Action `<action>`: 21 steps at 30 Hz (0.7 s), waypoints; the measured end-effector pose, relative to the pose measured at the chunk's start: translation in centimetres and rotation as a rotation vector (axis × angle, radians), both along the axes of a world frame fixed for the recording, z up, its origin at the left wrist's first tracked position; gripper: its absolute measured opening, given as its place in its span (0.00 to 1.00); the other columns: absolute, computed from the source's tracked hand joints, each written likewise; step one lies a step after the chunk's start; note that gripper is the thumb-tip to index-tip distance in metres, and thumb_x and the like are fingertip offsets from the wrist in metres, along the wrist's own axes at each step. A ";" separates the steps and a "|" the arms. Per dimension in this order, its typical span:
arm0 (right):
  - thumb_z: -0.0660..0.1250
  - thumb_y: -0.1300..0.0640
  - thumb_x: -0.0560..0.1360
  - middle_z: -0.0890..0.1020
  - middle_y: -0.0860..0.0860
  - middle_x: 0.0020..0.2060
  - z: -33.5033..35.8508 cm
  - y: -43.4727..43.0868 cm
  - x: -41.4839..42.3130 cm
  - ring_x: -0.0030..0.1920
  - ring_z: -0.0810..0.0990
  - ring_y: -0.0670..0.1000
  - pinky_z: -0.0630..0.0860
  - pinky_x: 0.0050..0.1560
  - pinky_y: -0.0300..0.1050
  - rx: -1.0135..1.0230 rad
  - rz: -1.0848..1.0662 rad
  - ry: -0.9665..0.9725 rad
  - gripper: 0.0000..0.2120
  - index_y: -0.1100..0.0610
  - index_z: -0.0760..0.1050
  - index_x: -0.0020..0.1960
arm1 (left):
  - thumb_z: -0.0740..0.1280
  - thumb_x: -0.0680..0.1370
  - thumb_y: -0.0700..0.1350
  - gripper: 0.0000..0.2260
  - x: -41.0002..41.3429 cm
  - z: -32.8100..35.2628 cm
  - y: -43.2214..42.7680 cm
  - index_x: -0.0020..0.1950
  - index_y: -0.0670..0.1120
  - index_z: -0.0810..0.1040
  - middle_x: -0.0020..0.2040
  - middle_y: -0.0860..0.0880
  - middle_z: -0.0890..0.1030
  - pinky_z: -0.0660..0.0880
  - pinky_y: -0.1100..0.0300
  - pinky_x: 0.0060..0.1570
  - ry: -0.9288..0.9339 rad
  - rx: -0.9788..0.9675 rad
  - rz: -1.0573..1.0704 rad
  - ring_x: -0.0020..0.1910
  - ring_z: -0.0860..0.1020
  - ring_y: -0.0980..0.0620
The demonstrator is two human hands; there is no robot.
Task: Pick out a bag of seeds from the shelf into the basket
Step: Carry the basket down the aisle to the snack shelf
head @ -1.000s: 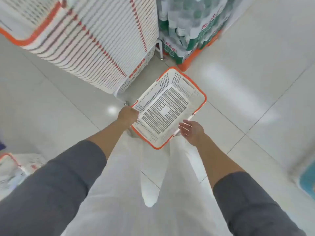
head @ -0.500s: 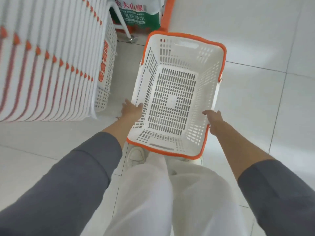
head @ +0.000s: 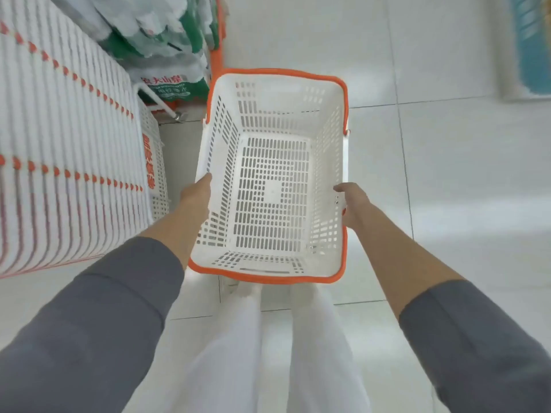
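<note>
Holding the basket [head: 268, 277] out in front of the body and roughly level, the person had the left hand [head: 196, 196] on its side wall at about eight o'clock and the right hand [head: 354, 204] on the opposite wall at about four o'clock. Each thumb lay at the orange rim toward the inside. The fingers were hidden behind the walls, so the hold read as a two-sided clamp, though how far they curled could not be told.

The basket held nothing. Neither the bag of seeds nor the shelf was in view. Only the stack of baskets [head: 74, 162] at nine o'clock, the packs of bottled water [head: 170, 58] at eleven o'clock and the tiled floor [head: 447, 180] from twelve round to three could be seen.

The step in hand looked like carrying the basket off toward the shelf, with the picking itself not yet begun. To do it well, the open way at one o'clock seemed the better line, since the near corner at nine o'clock passed close to the stack. What looked like a folded handle [head: 345, 158] lay along the wall at three o'clock. Lifting it and hanging the basket from one hand would likely free the other for the bag, and a light perforated basket probably needed no more than that.
</note>
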State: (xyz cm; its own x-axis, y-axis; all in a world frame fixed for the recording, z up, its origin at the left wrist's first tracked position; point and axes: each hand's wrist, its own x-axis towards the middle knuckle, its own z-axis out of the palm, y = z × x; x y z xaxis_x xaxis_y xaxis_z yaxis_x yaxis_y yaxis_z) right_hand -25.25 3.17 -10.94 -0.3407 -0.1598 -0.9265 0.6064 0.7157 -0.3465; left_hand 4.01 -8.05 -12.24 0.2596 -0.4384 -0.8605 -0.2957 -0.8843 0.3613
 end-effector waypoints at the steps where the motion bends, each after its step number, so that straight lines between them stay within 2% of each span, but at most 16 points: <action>1: 0.66 0.59 0.76 0.72 0.55 0.64 3.0 1.0 -0.7 0.63 0.72 0.57 0.68 0.68 0.52 0.023 0.024 -0.012 0.26 0.60 0.67 0.73 | 0.63 0.77 0.61 0.30 -1.3 2.9 0.2 0.73 0.44 0.71 0.71 0.44 0.74 0.71 0.46 0.64 0.021 0.019 -0.004 0.68 0.73 0.40; 3: 0.65 0.60 0.78 0.71 0.55 0.58 9.2 3.3 -2.2 0.58 0.71 0.58 0.68 0.58 0.49 0.064 0.054 0.055 0.24 0.62 0.68 0.72 | 0.64 0.74 0.61 0.30 -4.8 9.6 0.7 0.71 0.45 0.72 0.65 0.47 0.76 0.72 0.48 0.58 0.064 0.049 -0.045 0.61 0.76 0.42; 5: 0.64 0.61 0.78 0.71 0.55 0.52 13.9 6.4 -5.1 0.50 0.70 0.56 0.67 0.51 0.47 0.088 0.017 0.088 0.18 0.63 0.71 0.68 | 0.61 0.77 0.58 0.20 -8.3 15.3 1.2 0.61 0.46 0.77 0.54 0.46 0.80 0.74 0.51 0.53 0.132 0.054 -0.111 0.50 0.78 0.44; 6: 0.64 0.61 0.78 0.72 0.55 0.47 15.9 8.1 -6.8 0.45 0.71 0.56 0.69 0.47 0.46 0.103 -0.002 0.103 0.14 0.62 0.72 0.63 | 0.59 0.78 0.57 0.16 -10.2 17.7 1.5 0.54 0.47 0.77 0.49 0.45 0.81 0.74 0.50 0.56 0.153 0.064 -0.146 0.46 0.78 0.44; 8: 0.64 0.61 0.77 0.71 0.54 0.38 19.3 11.4 -10.4 0.35 0.69 0.53 0.66 0.36 0.42 0.113 -0.090 0.115 0.09 0.60 0.72 0.57 | 0.60 0.78 0.56 0.13 -15.0 22.6 2.6 0.44 0.47 0.75 0.41 0.44 0.82 0.73 0.49 0.59 0.171 0.063 -0.196 0.41 0.78 0.45; 9: 0.64 0.61 0.77 0.70 0.54 0.35 21.0 13.0 -12.3 0.33 0.68 0.52 0.64 0.34 0.41 0.116 -0.109 0.124 0.08 0.60 0.72 0.56 | 0.60 0.78 0.55 0.14 -17.6 24.9 3.2 0.42 0.46 0.74 0.35 0.44 0.82 0.74 0.51 0.56 0.174 0.073 -0.236 0.36 0.78 0.46; 11: 0.63 0.61 0.78 0.69 0.54 0.34 24.0 16.0 -16.0 0.32 0.66 0.52 0.64 0.34 0.42 0.117 -0.176 0.123 0.07 0.60 0.73 0.55 | 0.61 0.79 0.54 0.15 -23.3 28.8 4.6 0.42 0.43 0.74 0.26 0.46 0.78 0.74 0.57 0.44 0.155 0.097 -0.300 0.26 0.76 0.48; 12: 0.63 0.61 0.78 0.69 0.54 0.35 25.3 17.5 -17.9 0.32 0.66 0.52 0.65 0.34 0.42 0.117 -0.207 0.129 0.07 0.60 0.73 0.55 | 0.61 0.78 0.55 0.15 -26.2 30.1 5.4 0.43 0.43 0.74 0.26 0.46 0.78 0.73 0.58 0.39 0.138 0.114 -0.325 0.26 0.75 0.48; 15: 0.63 0.61 0.78 0.72 0.56 0.42 28.9 22.1 -24.0 0.36 0.70 0.54 0.69 0.40 0.45 0.104 -0.316 0.134 0.08 0.61 0.72 0.56 | 0.65 0.75 0.56 0.16 -35.0 33.1 7.3 0.51 0.45 0.75 0.40 0.49 0.78 0.69 0.56 0.32 0.083 0.127 -0.438 0.32 0.72 0.50; 19: 0.63 0.62 0.78 0.73 0.55 0.42 32.4 27.4 -32.1 0.36 0.72 0.54 0.69 0.44 0.47 0.097 -0.464 0.197 0.07 0.61 0.72 0.55 | 0.65 0.75 0.57 0.20 -47.1 35.8 10.2 0.58 0.43 0.73 0.43 0.47 0.78 0.72 0.54 0.36 0.085 0.147 -0.589 0.35 0.77 0.47; 21: 0.62 0.64 0.78 0.77 0.55 0.51 33.7 29.5 -36.1 0.48 0.79 0.59 0.67 0.44 0.46 0.082 -0.532 0.227 0.10 0.62 0.73 0.59 | 0.65 0.76 0.56 0.19 -53.2 36.9 11.8 0.57 0.43 0.71 0.44 0.46 0.78 0.71 0.54 0.36 0.095 0.137 -0.639 0.38 0.78 0.47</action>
State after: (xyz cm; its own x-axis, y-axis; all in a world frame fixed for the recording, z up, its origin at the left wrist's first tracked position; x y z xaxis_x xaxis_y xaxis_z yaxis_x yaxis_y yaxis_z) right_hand -61.40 32.72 22.77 -0.5458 0.1571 -0.8231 0.8069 0.3632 -0.4658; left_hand -49.20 3.72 24.66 -0.0954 -0.3657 -0.9259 -0.7502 -0.5849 0.3083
